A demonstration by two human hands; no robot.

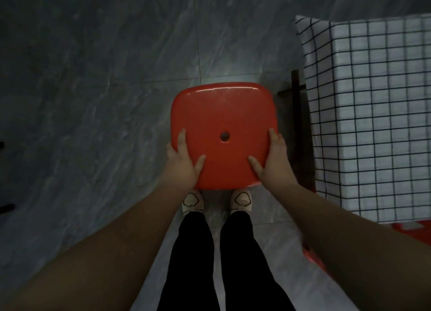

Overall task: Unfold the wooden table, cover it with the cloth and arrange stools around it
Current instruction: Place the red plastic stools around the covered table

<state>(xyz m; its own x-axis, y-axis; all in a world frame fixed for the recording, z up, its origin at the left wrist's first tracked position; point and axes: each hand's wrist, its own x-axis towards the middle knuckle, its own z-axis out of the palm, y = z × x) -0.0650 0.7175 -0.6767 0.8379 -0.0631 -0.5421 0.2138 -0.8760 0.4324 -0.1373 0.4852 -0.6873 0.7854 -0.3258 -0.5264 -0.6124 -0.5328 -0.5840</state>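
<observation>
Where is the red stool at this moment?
In the head view the red stool is central, its sides gripped by the left hand and right hand, just left of the checked cloth.

The person wears close-fitting black trousers (pixel 192 252) that run down to the ankles. On the feet are pale cream shoes (pixel 192 201), each marked on top with a thin dark outline of a rounded, scalloped shape. Both forearms (pixel 112 243) are bare down to the left hand (pixel 184 165) and the right hand (pixel 273 162).
</observation>
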